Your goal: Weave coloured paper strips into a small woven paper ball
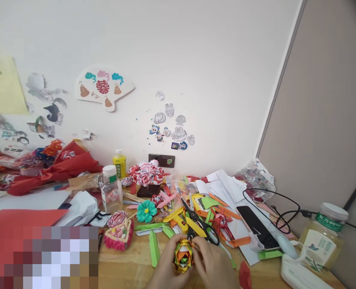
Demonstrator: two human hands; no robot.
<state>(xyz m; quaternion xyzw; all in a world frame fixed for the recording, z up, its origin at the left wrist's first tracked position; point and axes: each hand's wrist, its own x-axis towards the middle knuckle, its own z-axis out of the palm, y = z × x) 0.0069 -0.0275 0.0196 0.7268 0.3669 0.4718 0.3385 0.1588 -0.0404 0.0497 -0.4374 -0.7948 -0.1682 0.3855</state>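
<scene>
Between my two hands, low over the front of the table, is a folded paper flower (pixel 183 257) with yellow, orange, green and white layers. My left hand (pixel 165 265) wraps its left side, fingers closed round it. From the right, the fingertips of my right hand (pixel 210 265) pinch the flower's edge. Black-handled scissors (pixel 200 220) lie just beyond my hands. Around them are folded strips of paper, such as a green strip (pixel 154 248) and an orange strip (pixel 239 241). The underside of the flower is hidden by my fingers.
A teal crocheted flower (pixel 147 211) and a pink-fringed triangular box (pixel 119 237) lie to the left. At right are a phone (pixel 257 226), a black cable (pixel 281 228) and a large jar (pixel 325 237). A clear bottle (pixel 110 192) stands at back left before the wall.
</scene>
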